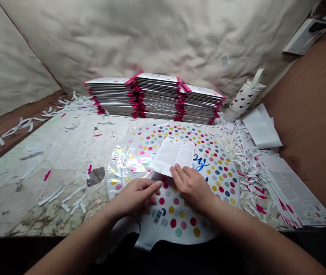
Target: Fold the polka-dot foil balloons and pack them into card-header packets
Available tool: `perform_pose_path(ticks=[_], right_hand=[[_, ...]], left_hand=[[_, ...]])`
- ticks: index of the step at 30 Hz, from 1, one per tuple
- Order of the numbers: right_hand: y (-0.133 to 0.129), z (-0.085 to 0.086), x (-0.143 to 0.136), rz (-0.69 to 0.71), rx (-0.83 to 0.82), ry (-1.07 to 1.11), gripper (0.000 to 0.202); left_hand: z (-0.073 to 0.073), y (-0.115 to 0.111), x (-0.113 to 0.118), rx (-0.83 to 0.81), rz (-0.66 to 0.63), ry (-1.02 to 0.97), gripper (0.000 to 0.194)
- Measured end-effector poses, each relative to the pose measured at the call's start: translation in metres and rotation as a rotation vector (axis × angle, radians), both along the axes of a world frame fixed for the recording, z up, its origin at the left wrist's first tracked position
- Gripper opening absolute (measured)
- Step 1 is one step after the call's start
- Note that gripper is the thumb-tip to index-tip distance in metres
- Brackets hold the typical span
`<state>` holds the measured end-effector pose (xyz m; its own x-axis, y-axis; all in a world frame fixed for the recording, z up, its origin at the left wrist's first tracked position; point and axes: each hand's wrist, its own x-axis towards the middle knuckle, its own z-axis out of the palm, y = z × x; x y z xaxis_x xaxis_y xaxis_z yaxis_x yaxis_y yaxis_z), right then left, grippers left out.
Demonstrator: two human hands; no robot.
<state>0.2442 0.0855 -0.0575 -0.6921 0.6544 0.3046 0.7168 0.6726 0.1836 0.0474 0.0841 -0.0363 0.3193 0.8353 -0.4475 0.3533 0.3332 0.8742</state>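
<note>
A flat, uninflated foil balloon [177, 226] lies before me, white with many-coloured dots and blue script lettering. Its glossy left edge looks layered, and a barcode shows near its lower edge. Over its middle is a white printed leaflet [174, 152], covered in small text and set at a slant. My right hand [193, 187] grips the leaflet's lower right corner, fingers on top, the thumb out of sight. Left of it, above the balloon, my left hand [140, 194] has loosely bent fingers, slightly blurred, and the thumb stretched out. I see nothing held in it.
Three stacks of pink-edged printed packets [158, 95] stand at the back wall. A heart-patterned white cup [244, 100] leans at the right, near folded white sheets [262, 126]. More printed leaflets [294, 191] lie front right. Paper scraps [246, 168] litter the table [74, 152].
</note>
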Motion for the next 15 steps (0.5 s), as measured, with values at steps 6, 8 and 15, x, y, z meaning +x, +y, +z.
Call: perform_pose_path(ticks=[6,8,15], right_hand=[[-0.014,-0.015,-0.006,0.073,0.086,0.301,0.032],[-0.017,-0.015,-0.005,0.070,0.052,0.360,0.031],[-0.011,0.011,0.010,0.017,-0.364,0.666,0.036]], left_hand=[[-0.016,-0.001,0.026,-0.330,0.471,-0.563,0.010],[-0.016,0.001,0.031,-0.384,0.534,-0.656,0.007],[-0.014,-0.006,0.034,-0.207,0.484,-0.614,0.016]])
